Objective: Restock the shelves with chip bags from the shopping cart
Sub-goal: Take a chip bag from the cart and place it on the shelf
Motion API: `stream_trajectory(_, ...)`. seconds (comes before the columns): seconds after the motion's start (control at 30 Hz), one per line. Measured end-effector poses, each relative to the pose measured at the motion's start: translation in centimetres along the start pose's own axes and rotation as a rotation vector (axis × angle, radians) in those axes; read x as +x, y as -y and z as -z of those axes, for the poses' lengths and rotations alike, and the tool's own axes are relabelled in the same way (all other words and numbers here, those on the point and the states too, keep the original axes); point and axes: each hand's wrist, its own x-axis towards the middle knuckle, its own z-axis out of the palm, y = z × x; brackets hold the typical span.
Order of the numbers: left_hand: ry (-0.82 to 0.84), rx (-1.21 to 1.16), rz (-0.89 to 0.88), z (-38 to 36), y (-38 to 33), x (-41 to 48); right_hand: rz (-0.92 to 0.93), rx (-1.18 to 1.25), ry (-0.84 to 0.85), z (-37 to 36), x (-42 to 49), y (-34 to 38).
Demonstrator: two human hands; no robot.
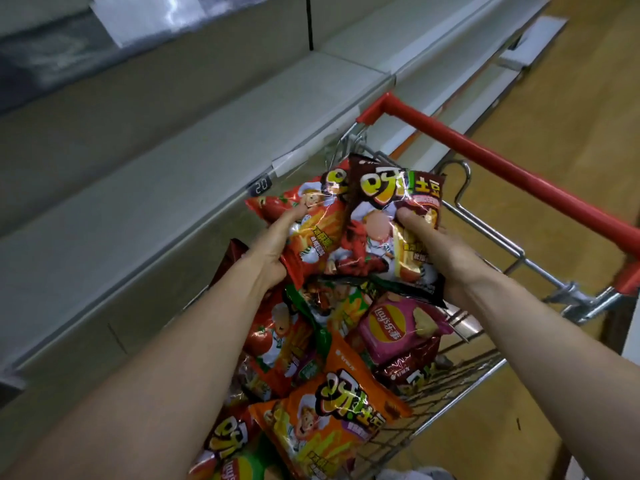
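Observation:
My left hand [273, 244] grips a red chip bag [308, 220] by its lower edge, thumb across the front. A dark brown chip bag [377, 230] overlaps it on the right, and my right hand [433, 247] holds that one with the thumb on its face. Both bags hang above the shopping cart [485, 368], which is piled with several more bags, among them an orange bag [329, 420] and a pink bag [398, 327]. The grey shelf [173, 188] runs along the left, bare.
The cart's red handle [502, 168] crosses the upper right, beyond the held bags. A price tag reading 20 [259, 186] sits on the shelf's front edge. Lower shelves [433, 95] run past the cart toward the top right. Wooden floor [561, 126] lies to the right.

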Motion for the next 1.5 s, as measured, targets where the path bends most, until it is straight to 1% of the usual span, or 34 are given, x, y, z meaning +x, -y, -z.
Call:
stream_trajectory(0.07, 0.059, -0.073, -0.004, -0.7, -0.2, -1.1, 0.003, 0.123, 0.054, -0.7, -0.7, 1.1)
stream_trajectory(0.17, 0.169, -0.169, -0.016, -2.4, -0.3, -2.2, 0.04, 0.241, 0.056, -1.4, -1.5, 3.0)
stream_trajectory(0.27, 0.285, -0.142, -0.029, -3.6, -0.6, -3.4, 0.076, 0.221, 0.029, -1.2, -2.4, 4.9)
stream_trajectory(0.33, 0.393, -0.112, -0.035, -3.7, -0.9, -4.2, 0.09, 0.198, 0.036, -0.7, -3.3, 6.2)
stream_trajectory(0.37, 0.472, -0.082, -0.025, -3.6, -1.2, -4.5, 0.095, 0.18, 0.039, -0.2, -3.8, 6.9)
stream_trajectory(0.43, 0.632, -0.059, 0.023, -3.2, -2.0, -5.0, 0.113, 0.145, 0.054, 0.7, -4.7, 8.1)
stream_trajectory(0.53, 0.772, -0.055, 0.14, -2.7, -4.0, -5.2, 0.123, 0.124, 0.113, 2.1, -6.0, 9.3)
stream_trajectory(0.6, 0.819, 0.009, 0.206, -2.9, -5.5, -5.2, 0.127, 0.09, 0.122, 2.7, -6.6, 10.0)
stream_trajectory(0.67, 0.796, 0.151, 0.214, -4.1, -6.8, -5.7, 0.127, 0.03, 0.125, 3.1, -7.3, 10.8)
stream_trajectory(0.73, 0.75, 0.26, 0.176, -5.4, -7.5, -6.3, 0.125, -0.02, 0.148, 3.1, -7.9, 11.5)
stream_trajectory(0.8, 0.736, 0.329, 0.095, -6.8, -7.7, -7.1, 0.137, -0.064, 0.174, 3.2, -8.8, 12.3)
stream_trajectory(0.9, 0.824, 0.335, 0.017, -8.5, -7.8, -7.5, 0.175, -0.111, 0.169, 4.2, -9.9, 13.5)
stream_trajectory(0.97, 0.903, 0.355, -0.004, -10.8, -8.3, -8.0, 0.224, -0.102, 0.133, 5.7, -10.7, 14.6)
stream_trajectory(1.0, 0.905, 0.39, -0.014, -12.4, -8.6, -8.4, 0.253, -0.098, 0.103, 6.6, -11.1, 15.2)
stream_trajectory(1.1, 0.814, 0.426, -0.061, -17.7, -9.4, -9.4, 0.348, -0.134, -0.005, 10.0, -12.3, 17.3)
stream_trajectory(1.17, 0.802, 0.428, -0.103, -20.9, -9.8, -9.6, 0.418, -0.116, -0.071, 12.6, -13.3, 18.7)
stream_trajectory(1.33, 0.888, 0.408, -0.112, -30.8, -9.5, -10.3, 0.526, -0.106, -0.278, 17.8, -16.5, 21.3)
stream_trajectory(1.5, 0.981, 0.422, -0.223, -42.6, -8.5, -13.0, 0.666, -0.009, -0.472, 24.0, -21.4, 24.5)
